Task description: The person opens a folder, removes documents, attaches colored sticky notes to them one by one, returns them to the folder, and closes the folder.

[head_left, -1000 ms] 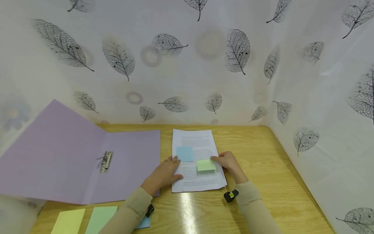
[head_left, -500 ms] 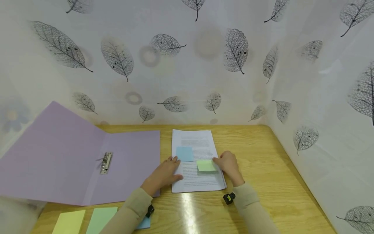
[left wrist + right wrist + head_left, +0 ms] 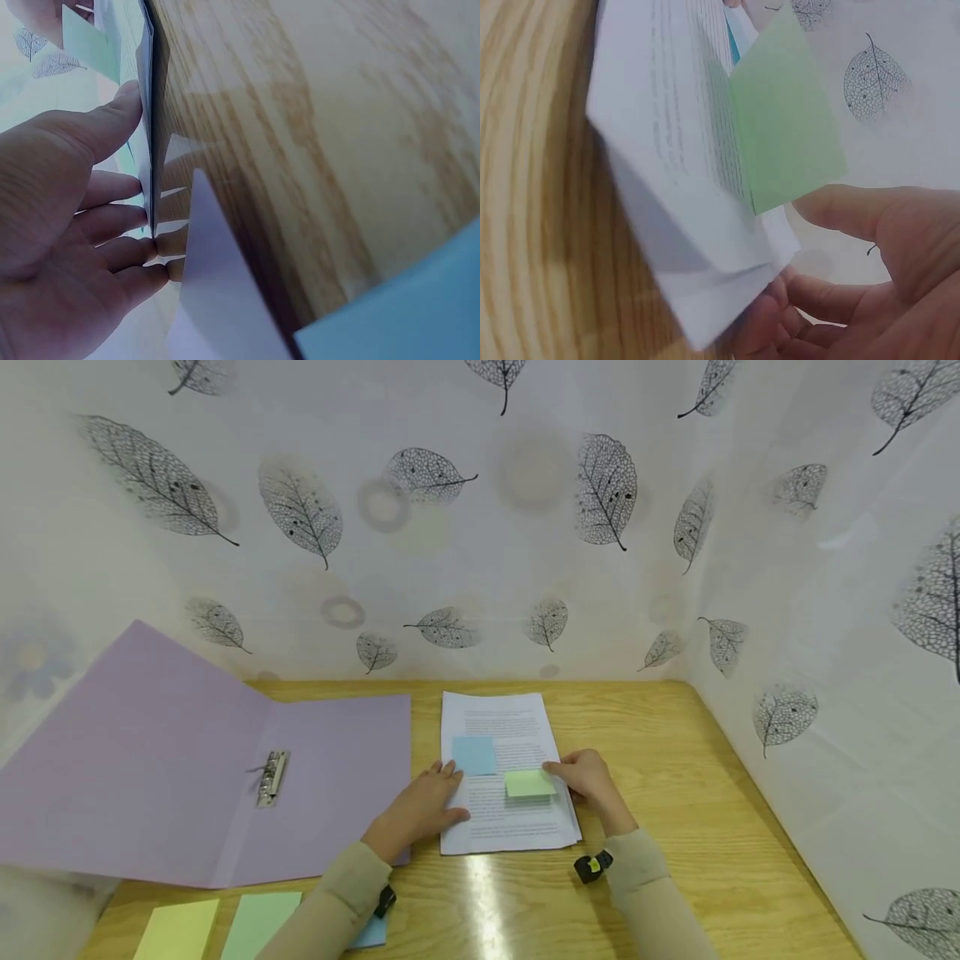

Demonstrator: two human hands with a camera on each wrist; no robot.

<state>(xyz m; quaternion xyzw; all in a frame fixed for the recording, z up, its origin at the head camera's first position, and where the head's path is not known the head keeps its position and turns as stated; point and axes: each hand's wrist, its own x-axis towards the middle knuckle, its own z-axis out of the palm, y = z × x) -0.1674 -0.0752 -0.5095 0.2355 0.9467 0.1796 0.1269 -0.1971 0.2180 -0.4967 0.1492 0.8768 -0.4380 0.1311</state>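
Observation:
A stack of printed papers (image 3: pixel 517 831) lies on the table, with a blue sticky note (image 3: pixel 474 755) on its top page. Lower on that page, a green sticky note (image 3: pixel 527 783) has its near edge raised off the paper. My left hand (image 3: pixel 420 806) rests along the left edge of the stack, its fingers straight and the thumb apart. At the right edge, my right hand (image 3: pixel 595 781) grips the papers, fingers curled at and under the sheets. Its thumb touches the corner of the green note (image 3: pixel 787 120). Part of the fingers is hidden behind the paper (image 3: pixel 697 247).
A purple ring folder (image 3: pixel 337 777) lies open to the left, its metal clip (image 3: pixel 272 777) showing. Yellow (image 3: pixel 177 928), green (image 3: pixel 262 922) and blue (image 3: pixel 371 933) paper pads lie along the near edge. A leaf-patterned curtain (image 3: pixel 480 560) surrounds the wooden table (image 3: pixel 675 760).
The right hand shifts slightly right and then back left, its thumb staying by the green note's corner. My left hand keeps its place on the stack.

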